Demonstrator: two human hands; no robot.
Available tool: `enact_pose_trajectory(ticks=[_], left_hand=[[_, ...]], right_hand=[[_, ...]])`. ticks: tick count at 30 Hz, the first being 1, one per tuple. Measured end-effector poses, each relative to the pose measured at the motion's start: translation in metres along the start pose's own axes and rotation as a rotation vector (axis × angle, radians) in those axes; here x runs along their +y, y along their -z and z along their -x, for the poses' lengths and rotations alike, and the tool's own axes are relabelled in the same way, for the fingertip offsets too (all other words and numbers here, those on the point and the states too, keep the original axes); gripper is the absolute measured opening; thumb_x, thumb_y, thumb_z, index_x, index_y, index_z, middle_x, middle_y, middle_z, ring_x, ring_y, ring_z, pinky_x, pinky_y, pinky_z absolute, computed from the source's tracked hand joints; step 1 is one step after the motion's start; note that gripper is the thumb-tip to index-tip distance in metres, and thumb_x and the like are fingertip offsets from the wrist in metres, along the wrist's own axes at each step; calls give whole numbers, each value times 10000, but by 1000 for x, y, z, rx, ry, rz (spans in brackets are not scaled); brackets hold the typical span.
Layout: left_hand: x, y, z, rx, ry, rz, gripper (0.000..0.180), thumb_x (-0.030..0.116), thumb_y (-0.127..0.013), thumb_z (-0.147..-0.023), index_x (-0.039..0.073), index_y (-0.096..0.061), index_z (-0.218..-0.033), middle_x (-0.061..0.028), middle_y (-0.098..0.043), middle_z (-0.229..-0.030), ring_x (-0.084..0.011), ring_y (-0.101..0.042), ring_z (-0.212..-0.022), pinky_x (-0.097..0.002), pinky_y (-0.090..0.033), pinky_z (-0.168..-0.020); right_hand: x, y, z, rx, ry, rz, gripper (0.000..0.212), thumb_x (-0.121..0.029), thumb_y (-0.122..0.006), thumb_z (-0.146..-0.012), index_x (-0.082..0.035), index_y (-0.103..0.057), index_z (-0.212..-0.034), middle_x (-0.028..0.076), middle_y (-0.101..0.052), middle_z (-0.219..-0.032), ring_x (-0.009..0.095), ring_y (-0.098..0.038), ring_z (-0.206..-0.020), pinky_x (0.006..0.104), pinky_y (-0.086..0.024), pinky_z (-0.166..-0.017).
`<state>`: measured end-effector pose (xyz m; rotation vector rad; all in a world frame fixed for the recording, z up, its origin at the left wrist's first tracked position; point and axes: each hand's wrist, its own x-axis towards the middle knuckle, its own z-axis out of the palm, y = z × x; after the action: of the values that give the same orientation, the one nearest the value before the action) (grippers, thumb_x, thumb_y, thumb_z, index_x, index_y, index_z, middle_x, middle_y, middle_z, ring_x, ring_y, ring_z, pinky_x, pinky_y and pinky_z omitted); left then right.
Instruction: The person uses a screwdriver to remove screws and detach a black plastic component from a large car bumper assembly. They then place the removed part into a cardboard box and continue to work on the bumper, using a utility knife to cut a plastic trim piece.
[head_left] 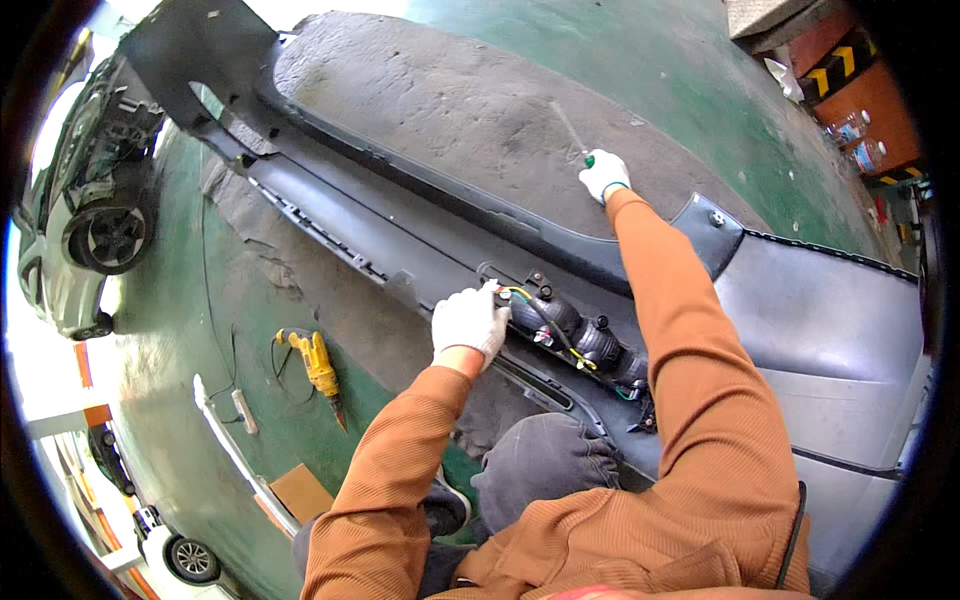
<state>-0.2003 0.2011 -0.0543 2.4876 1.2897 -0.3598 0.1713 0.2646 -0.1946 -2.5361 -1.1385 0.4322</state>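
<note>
The screwdriver (pixel 578 140), green-handled, lies on the grey mat (pixel 450 110) beyond the car bumper (pixel 800 320), shaft pointing away up-left, with the outstretched right hand (pixel 604 175) closing on its handle while the nearer left hand (pixel 470 322) grips the bumper's lamp wiring (pixel 570 335).
</note>
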Motion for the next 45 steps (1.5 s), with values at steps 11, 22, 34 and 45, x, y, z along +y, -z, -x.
enact_pose_trajectory(ticks=[11,22,34,45], left_hand=[[15,40,3,63,-155,14,330,370,-622,-973,88,-781,-907,-157,-769,-922,-346,-751,-860,-474,-565,-769],[-123,142,49,238,-401,175,302,365,-643,-950,89,-756,-1002,-152,-740,-1003,-374,-689,-1008,-493,-540,-868],[-202,-112,497,854,1351,1461,331,317,-650,-1029,12,-721,-1138,-69,-752,-977,-150,-680,-832,-325,-537,-765],[-93,-235,680,1158,2061,961,358,364,-718,-959,53,-757,-1132,-169,-768,-1135,-324,-721,-1083,-405,-545,-948]], right_hand=[[9,36,34,13,82,-277,307,-303,-773,-778,-82,-729,-987,177,-755,-997,373,-720,-980,433,-560,-890],[-68,129,96,-413,-14,-1095,279,-138,-695,-976,-71,-652,-1243,10,-638,-896,97,-592,-678,228,-482,-583],[-193,128,164,-1075,-91,-1712,385,-41,-617,-1011,18,-540,-1383,123,-601,-1252,137,-560,-887,224,-495,-629],[-459,43,345,-1763,230,-1042,119,-70,-623,-1001,-81,-560,-1101,11,-505,-937,91,-431,-710,224,-410,-564]])
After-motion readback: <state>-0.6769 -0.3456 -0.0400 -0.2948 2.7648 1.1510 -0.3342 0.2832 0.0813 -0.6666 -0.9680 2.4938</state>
